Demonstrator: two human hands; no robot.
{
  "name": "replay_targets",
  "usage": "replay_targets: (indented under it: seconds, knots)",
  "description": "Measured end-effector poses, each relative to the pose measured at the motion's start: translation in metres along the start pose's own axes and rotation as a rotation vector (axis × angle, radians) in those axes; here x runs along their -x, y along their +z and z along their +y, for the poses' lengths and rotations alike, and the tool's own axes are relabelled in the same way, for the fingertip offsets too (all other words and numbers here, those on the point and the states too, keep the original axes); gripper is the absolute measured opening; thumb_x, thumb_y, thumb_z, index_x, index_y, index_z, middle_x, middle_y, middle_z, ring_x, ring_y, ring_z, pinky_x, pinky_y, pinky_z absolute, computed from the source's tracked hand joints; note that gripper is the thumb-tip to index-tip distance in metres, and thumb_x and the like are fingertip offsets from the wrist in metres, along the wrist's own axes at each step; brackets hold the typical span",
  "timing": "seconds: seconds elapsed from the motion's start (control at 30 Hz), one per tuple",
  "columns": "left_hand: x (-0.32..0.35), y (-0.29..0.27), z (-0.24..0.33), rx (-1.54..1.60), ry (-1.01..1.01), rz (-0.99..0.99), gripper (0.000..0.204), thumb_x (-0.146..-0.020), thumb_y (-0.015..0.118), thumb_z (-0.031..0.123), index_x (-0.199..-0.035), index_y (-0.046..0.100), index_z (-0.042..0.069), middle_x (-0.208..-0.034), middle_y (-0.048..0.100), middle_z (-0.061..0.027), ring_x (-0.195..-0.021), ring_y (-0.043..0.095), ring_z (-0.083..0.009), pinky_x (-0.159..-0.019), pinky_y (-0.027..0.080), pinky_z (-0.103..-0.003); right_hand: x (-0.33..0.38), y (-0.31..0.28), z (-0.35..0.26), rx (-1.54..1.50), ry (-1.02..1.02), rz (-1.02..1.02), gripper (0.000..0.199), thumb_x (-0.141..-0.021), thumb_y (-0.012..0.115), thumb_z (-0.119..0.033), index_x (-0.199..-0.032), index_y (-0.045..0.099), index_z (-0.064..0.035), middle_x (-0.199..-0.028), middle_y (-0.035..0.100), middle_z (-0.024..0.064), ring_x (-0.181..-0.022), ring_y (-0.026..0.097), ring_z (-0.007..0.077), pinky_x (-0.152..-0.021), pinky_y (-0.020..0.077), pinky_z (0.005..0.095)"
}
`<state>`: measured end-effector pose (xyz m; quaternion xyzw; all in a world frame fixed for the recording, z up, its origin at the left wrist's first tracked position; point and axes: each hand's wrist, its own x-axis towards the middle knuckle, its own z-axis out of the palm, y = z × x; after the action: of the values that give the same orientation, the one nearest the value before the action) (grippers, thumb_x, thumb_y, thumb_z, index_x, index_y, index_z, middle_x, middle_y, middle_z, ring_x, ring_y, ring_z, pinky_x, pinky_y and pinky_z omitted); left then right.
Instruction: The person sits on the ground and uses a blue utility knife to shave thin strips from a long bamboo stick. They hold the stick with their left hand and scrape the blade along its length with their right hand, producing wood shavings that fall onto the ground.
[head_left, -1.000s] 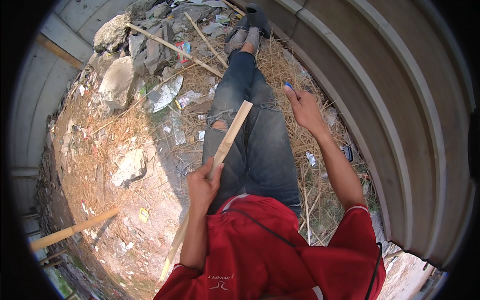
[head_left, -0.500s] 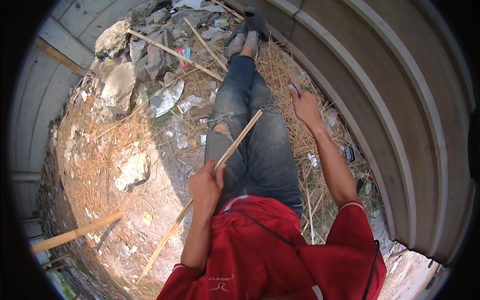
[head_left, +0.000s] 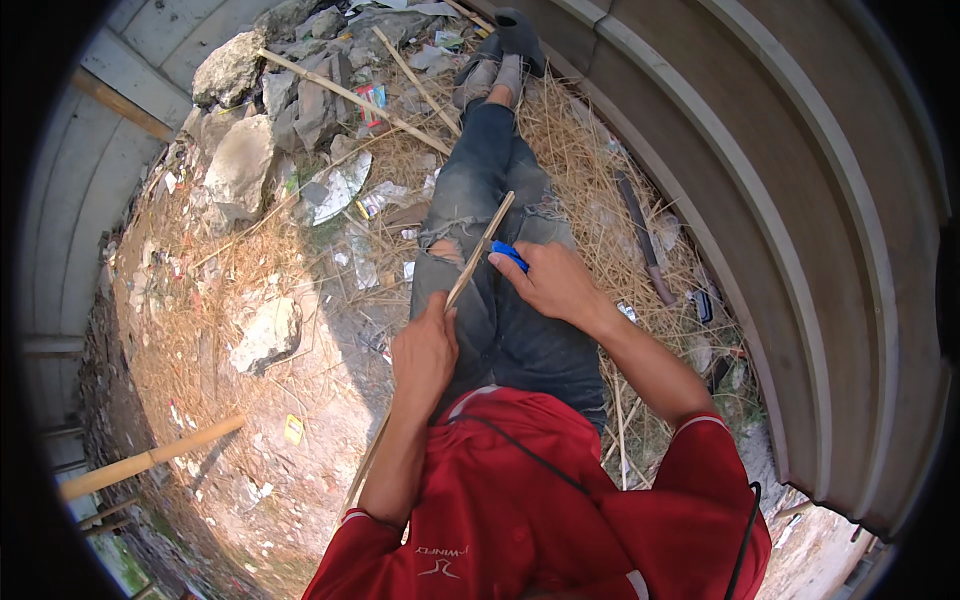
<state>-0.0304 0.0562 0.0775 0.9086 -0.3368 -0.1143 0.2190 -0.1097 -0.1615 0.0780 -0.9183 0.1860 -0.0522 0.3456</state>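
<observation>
My left hand [head_left: 424, 350] is closed around a long split strip of bamboo [head_left: 481, 252], which slants across my legs from upper right to lower left. Its lower end passes behind my left forearm. In my right hand [head_left: 556, 283] is a small blue tool [head_left: 509, 254], gripped just right of the strip's upper part. The fingers cover most of this tool, so its exact kind and any blade cannot be made out. The tool sits at or very near the strip's edge. My outstretched legs [head_left: 500, 300] in torn dark jeans lie beneath both hands.
A long dark blade with a handle [head_left: 636, 218] lies on dry straw at the right, near a small dark object [head_left: 703, 306]. Corrugated metal sheeting [head_left: 760, 200] curves along that side. Rocks [head_left: 240, 165], bamboo poles [head_left: 340, 95] and litter lie at the upper left; another pole [head_left: 150, 468] juts in lower left.
My right hand has come left and down from the straw to the bamboo strip, bringing the blue tool. The strip has shifted lower and turned steeper. The long blade at the right now shows.
</observation>
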Motion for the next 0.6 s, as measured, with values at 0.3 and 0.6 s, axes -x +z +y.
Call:
replay_targets:
  seconds: [0.3,0.6]
  knots:
    - [0.002,-0.001,-0.006,0.091,-0.061,0.056,0.025,-0.100,0.060,0.022,-0.122,0.068,0.013,-0.085,0.069,-0.0265,-0.080,0.067,-0.0476,-0.069,0.051,-0.055,-0.006,0.013,-0.007,0.045,0.002,-0.068,0.059,-0.102,0.055,-0.052,-0.084,0.070,0.0014,-0.075,0.069,0.0277,-0.076,0.067,0.0501,-0.071,0.0519,0.0579]
    - [0.015,-0.007,-0.024,0.144,-0.061,0.116,0.028,-0.096,0.063,0.014,-0.122,0.073,0.007,-0.091,0.070,-0.0242,-0.082,0.068,-0.0444,-0.072,0.053,-0.051,-0.047,-0.010,0.017,0.009,0.147,0.026,0.061,-0.102,0.053,-0.054,-0.089,0.072,0.0023,-0.078,0.069,0.0287,-0.078,0.068,0.0515,-0.074,0.0528,0.0594]
